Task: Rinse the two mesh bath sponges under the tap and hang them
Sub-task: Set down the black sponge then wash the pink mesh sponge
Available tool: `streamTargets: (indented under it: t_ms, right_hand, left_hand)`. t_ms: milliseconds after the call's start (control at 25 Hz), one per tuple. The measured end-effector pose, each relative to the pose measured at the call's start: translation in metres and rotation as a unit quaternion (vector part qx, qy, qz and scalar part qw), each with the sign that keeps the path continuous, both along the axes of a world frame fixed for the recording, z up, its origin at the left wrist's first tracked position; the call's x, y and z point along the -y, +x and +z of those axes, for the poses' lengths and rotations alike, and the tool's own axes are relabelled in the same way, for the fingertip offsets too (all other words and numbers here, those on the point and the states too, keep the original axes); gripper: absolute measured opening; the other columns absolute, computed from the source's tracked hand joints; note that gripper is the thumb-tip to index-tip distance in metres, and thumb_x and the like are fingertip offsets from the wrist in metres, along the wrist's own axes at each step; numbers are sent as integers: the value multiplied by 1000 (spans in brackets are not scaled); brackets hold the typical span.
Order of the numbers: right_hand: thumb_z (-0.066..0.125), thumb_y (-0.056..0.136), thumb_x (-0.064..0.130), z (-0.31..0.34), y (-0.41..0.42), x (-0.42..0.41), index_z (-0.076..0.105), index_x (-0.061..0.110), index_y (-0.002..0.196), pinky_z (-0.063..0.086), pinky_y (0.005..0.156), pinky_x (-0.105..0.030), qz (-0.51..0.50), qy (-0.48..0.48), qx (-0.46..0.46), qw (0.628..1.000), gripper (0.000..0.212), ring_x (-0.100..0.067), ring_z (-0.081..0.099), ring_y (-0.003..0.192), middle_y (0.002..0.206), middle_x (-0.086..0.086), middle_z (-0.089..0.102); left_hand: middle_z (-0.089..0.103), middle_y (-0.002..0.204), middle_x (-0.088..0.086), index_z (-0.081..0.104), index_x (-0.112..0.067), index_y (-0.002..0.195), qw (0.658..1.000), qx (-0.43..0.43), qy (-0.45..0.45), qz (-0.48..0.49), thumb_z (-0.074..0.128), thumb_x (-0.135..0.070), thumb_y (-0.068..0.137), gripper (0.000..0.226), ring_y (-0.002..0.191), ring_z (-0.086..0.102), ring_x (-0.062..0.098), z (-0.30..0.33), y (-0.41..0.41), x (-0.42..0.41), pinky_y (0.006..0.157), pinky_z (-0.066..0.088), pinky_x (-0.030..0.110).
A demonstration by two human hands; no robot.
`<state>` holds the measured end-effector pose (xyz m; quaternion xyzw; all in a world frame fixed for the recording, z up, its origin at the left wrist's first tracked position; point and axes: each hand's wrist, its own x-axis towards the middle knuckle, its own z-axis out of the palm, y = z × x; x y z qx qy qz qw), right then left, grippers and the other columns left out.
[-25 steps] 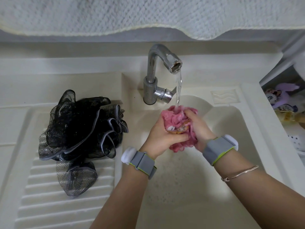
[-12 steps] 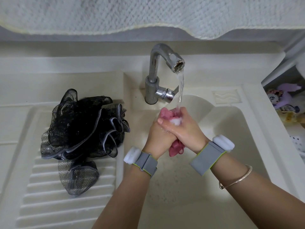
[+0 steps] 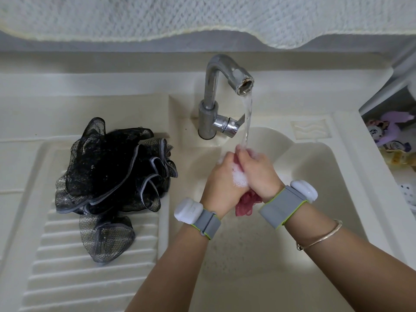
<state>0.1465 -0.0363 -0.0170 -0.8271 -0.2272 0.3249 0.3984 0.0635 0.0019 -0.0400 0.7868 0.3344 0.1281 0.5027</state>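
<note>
Overhead, head view:
Pink sponge (image 3: 247,204): was squeezed between both hands above the sink (image 3: 333,181), directly under the tap's stream; only a crumpled end showed below the wrists, and its long axis ran from the fingertips back toward the person.
Left hand (image 3: 221,179): fingers were curled around the pink sponge, pressed against the right hand, with white foam (image 3: 239,177) on the knuckles.
Right hand (image 3: 258,170): fingers were closed over the same sponge from the other side, water landing on them.
Tap (image 3: 221,91): its spout pointed toward the person, and water (image 3: 247,118) was running.
Black sponge (image 3: 112,176): lay loose on the ribbed drainboard (image 3: 67,266) left of the sink, well apart from the hands, one lobe trailing toward the person.
Wrists: each wore a grey band.
Towel (image 3: 202,16): hung across the top.
</note>
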Motion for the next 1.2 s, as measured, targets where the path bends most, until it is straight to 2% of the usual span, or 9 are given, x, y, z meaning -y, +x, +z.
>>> streamTargets:
  t_ms: [280, 400, 480, 600, 800, 880, 960, 1080, 1200]
  right_hand:
    - [49, 90, 42, 1, 17, 2, 67, 14, 81, 51, 92, -49, -169, 88, -180, 965, 35, -31, 62, 80, 77, -11, 65]
    - [45, 98, 35, 7, 16, 7, 66, 13, 91, 54, 74, -32, -170, 112, -289, 935, 31, -24, 64, 76, 78, -8, 66]
    - [44, 98, 27, 7, 9, 5, 64, 16, 90, 53, 70, -25, -117, 107, -223, 962, 24, -20, 64, 79, 82, -6, 66]
    - [53, 92, 32, 11, 4, 6, 60, 29, 104, 46, 98, -33, -67, 113, -101, 986, 14, -13, 62, 101, 107, 0, 65]
    - [65, 80, 49, 21, -10, 14, 55, 29, 102, 50, 81, -34, 107, 25, 45, 993, 32, -19, 61, 90, 101, -4, 59]
    - [59, 80, 54, 13, -9, 9, 48, 31, 96, 46, 84, -35, 100, -40, 120, 987, 31, -19, 57, 92, 98, -4, 61]
    - [51, 83, 54, 5, -8, 5, 47, 28, 93, 44, 85, -36, 76, -44, 131, 987, 28, -21, 57, 93, 92, -5, 67]
    - [46, 91, 45, 0, -7, 2, 56, 19, 98, 45, 88, -38, 40, -13, 98, 994, 28, -24, 60, 94, 89, -7, 69]
    - [43, 97, 33, -2, -7, -4, 60, 20, 91, 46, 87, -36, 11, -1, 55, 998, 22, -24, 62, 90, 76, 2, 68]
  left_hand:
    - [56, 130, 8, 35, -52, 131, 956, 170, -229, 69, 82, -27, 58, 90, 111, 63, 14, 2, -2, -3, 93, 52, 30]
    - [65, 119, 11, 38, -19, 138, 939, 194, -283, 11, 81, -9, 68, 83, 106, 67, 19, -1, -2, -6, 85, 55, 30]
    - [69, 100, 10, 47, -9, 125, 949, 153, -274, 22, 80, -12, 60, 73, 87, 70, 23, -3, -3, -8, 66, 56, 33]
    - [67, 77, 3, 54, -18, 109, 953, 93, -274, 91, 73, -15, 54, 58, 60, 63, 21, -1, -5, -10, 44, 44, 24]
    - [58, 53, -2, 63, -27, 78, 980, 31, -190, 46, 55, -15, 82, 15, 33, 53, 8, 9, -4, -7, 35, 38, 17]
    - [55, 46, -7, 62, -39, 67, 986, 27, -158, 46, 53, -14, 82, 31, 35, 52, 12, 10, -1, 0, 36, 37, 19]
    - [62, 64, -4, 59, -51, 80, 978, 49, -185, 78, 59, -22, 73, 29, 48, 58, 20, 7, -1, 4, 39, 41, 23]
    - [63, 91, 2, 54, -37, 102, 987, 42, -134, 72, 60, -29, 61, 41, 77, 62, 20, -2, -3, 3, 59, 50, 26]
    - [62, 97, 2, 53, -21, 105, 997, 24, -59, 51, 71, -17, 65, 44, 81, 57, 14, -1, -4, 0, 61, 39, 6]
